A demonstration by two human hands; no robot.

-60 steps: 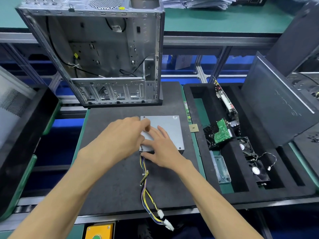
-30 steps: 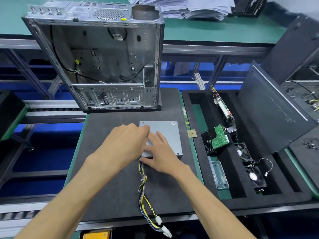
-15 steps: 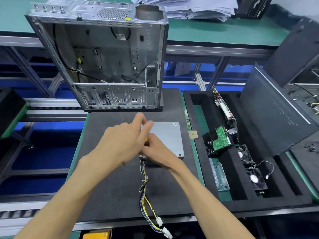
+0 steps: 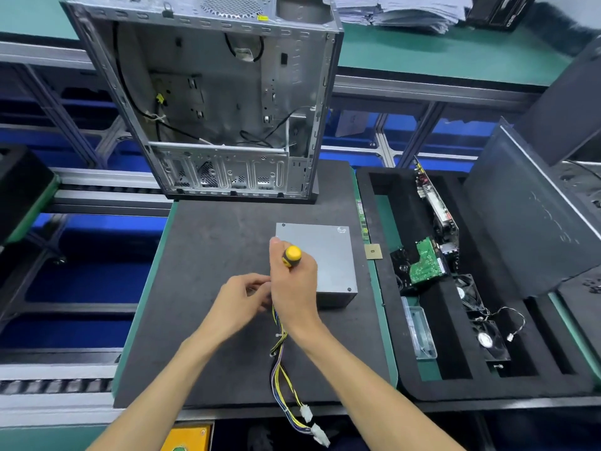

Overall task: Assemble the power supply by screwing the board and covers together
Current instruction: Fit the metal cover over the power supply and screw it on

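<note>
1. Now the right hand (image 4: 294, 288) grips a yellow screwdriver (image 4: 291, 255); the left hand (image 4: 242, 299) has curled fingers and may pinch something tiny
2. If the tip slips, the screw could fall
3. The grey power supply (image 4: 325, 255) lies flat on the table (image 4: 211, 255), its wires (image 4: 286, 379) trailing toward the person

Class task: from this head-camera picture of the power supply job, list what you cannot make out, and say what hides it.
- Screwdriver tip and the screw: head view, behind the right hand.
- What the left hand fingers pinch: too small, partly behind the right hand.
- Near-left corner of the power supply: covered by both hands.
</note>
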